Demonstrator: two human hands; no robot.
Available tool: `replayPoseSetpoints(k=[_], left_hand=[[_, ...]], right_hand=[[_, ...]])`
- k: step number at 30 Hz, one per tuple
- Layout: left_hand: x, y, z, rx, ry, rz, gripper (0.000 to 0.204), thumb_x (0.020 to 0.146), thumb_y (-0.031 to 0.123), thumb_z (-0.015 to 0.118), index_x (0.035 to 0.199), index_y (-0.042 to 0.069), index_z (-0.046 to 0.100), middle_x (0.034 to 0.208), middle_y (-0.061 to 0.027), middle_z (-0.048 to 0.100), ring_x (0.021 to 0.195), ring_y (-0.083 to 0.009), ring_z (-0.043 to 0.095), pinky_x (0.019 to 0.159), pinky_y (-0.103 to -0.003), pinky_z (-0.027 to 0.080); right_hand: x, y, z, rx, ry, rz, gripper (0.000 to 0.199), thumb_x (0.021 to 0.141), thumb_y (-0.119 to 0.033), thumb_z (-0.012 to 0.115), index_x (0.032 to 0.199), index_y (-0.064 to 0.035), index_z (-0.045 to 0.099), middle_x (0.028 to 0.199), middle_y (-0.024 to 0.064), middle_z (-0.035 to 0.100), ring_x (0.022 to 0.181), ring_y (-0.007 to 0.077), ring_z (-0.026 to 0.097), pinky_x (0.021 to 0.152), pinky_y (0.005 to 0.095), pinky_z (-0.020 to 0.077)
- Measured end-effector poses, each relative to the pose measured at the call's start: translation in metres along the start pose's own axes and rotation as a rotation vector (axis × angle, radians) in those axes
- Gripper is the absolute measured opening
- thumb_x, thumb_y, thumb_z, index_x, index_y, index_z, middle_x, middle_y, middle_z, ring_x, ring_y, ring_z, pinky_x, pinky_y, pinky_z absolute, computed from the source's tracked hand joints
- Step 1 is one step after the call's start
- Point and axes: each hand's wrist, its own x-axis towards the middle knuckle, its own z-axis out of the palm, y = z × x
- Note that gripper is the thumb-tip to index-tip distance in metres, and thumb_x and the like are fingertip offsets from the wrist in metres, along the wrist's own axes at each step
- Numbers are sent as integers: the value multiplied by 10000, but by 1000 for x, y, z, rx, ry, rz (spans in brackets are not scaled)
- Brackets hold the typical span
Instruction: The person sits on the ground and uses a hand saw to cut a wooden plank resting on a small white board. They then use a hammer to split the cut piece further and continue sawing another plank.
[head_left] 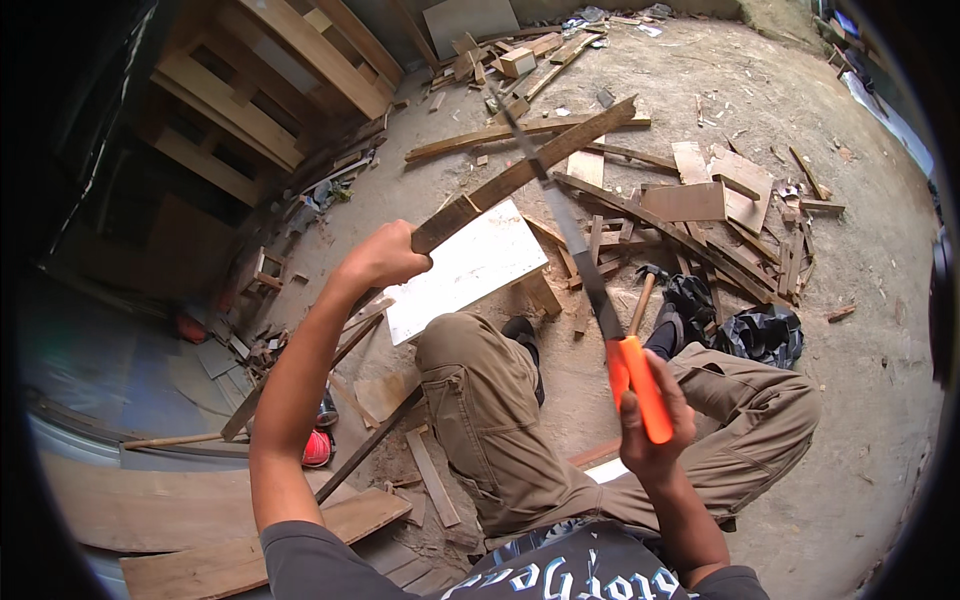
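Head view looks down on a seated person whose 2 bare hands work over a dusty concrete floor [850, 420]. The fisheye rim blacks out the corners, so the stacked timber frames [250, 110] at the upper left fade into shadow and the objects along the upper right edge are too small to make out. The far tip of the saw blade blurs against the rubble near the top centre, and its teeth cannot be made out. Where blade meets wood, the contact itself is hard to read; the 2 cross just above the middle of the frame.

The left hand [385, 257], left of centre, is wrapped tight around the near end of a long dark wooden strip [530, 168], which slants up toward the upper right and ends ragged and split. The strip is weathered, brown and narrow. The right hand [655, 420], lower right of centre, is closed in a full grip on the orange handle of a hand saw [570, 235]; the grey blade runs up and leftward across the strip.

Below the strip lies a white board [470, 265], partly covered by the person's knee in khaki trousers [500, 420]. A hammer [645, 295] with a wooden shaft lies just behind the blade, beside a crumpled black bag [765, 335]. Offcuts and planks [700, 200] litter the upper right.
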Motion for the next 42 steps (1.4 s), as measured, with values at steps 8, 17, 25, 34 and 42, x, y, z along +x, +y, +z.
replayPoseSetpoints(k=[8,17,25,34,42], left_hand=[[-11,11,-2,-55,-47,-14,205,706,164,616,743,-38,603,610,-102,613,545,-182,600,529,-342,480],[-13,8,2,-25,-16,25,193,714,151,603,694,-40,584,583,-110,600,522,-190,586,515,-360,475],[-4,-7,1,1,-35,-11,195,691,155,618,736,-32,595,597,-84,594,531,-161,577,506,-335,457],[-2,-10,0,-97,-46,-7,182,694,151,616,731,-25,592,595,-75,586,521,-166,577,491,-324,446],[9,-12,4,-92,-24,-22,172,689,138,612,725,-26,576,594,-73,575,516,-158,559,484,-322,439]], right_hand=[[0,-12,25,-16,-196,-82,492,867,-63,697,1293,107,519,974,223,700,745,211,714,688,281,540],[11,-13,7,-3,-202,-78,429,867,-64,685,1238,111,557,944,209,703,745,202,711,687,271,532],[13,-6,-4,-62,-255,-152,478,810,-45,730,1241,89,571,945,186,708,619,197,674,590,273,516],[16,-4,-4,-80,-228,-200,468,791,-39,747,1217,81,594,942,186,713,594,203,675,560,288,521],[24,-3,4,-71,-230,-175,462,799,-25,739,1219,93,586,907,181,708,598,197,674,556,278,513]])
